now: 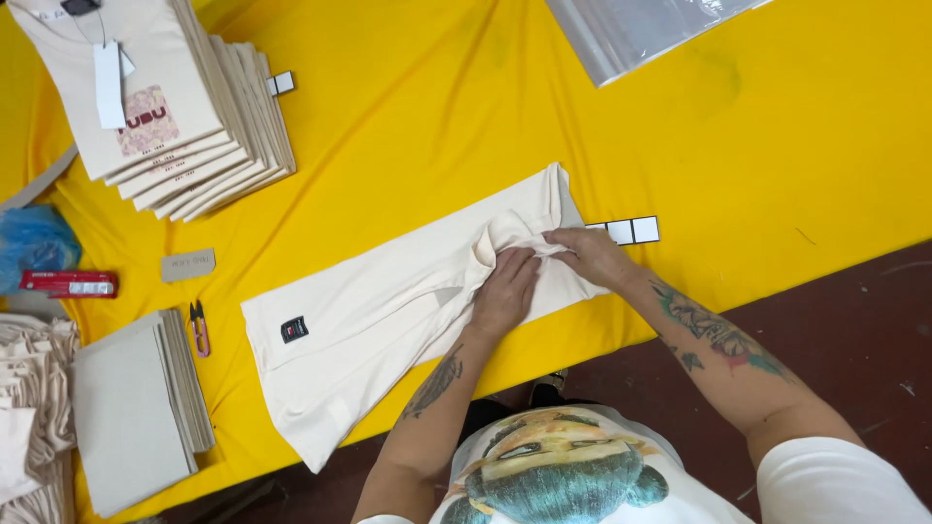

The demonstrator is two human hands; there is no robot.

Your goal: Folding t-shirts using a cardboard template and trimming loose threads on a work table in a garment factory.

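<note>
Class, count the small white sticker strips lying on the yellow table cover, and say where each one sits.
2. One small white sticker strip lies just beyond the right hand; another sits beside the folded shirt stack. Others may be hidden under garments.

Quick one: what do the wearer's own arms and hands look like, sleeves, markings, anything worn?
Both forearms are bare and tattooed. The right forearm carries a large multicoloured tattoo in teal and red tones; the left forearm has a darker one. Left hand and right hand wear no gloves. A short white sleeve shows on the right arm.
</note>
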